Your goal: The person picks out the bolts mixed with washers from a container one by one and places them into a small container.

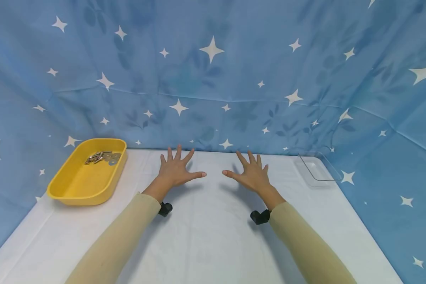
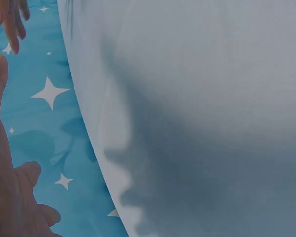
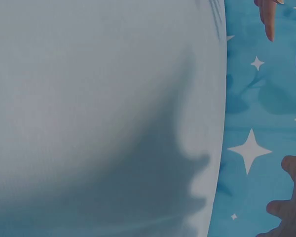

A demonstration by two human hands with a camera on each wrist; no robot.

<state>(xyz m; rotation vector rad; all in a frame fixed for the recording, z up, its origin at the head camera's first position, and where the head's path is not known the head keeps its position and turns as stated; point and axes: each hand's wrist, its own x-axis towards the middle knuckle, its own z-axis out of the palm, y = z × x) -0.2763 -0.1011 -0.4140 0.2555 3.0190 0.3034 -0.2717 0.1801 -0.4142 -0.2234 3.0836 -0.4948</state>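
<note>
My left hand [image 1: 174, 170] hovers over the far middle of the white table, its fingers spread and straight, holding nothing. Mirroring it, my right hand [image 1: 253, 175] is stretched out with spread fingers, also holding nothing. The two thumbs point toward each other with a gap between them. Both hands cast shadows on the cloth below. A yellow tray [image 1: 81, 193] stands to the left of my left hand. Inside it, at the far end, lie several metal screws [image 1: 98, 157] and flat washers [image 1: 113, 157]. Off to the right of my right hand sits a clear plastic box [image 1: 317, 183].
The white table [image 1: 213, 244] is covered with a cloth. A blue curtain [image 1: 234, 79] with white stars hangs right behind its far edge and along both sides. Each wrist bears a small black camera mount.
</note>
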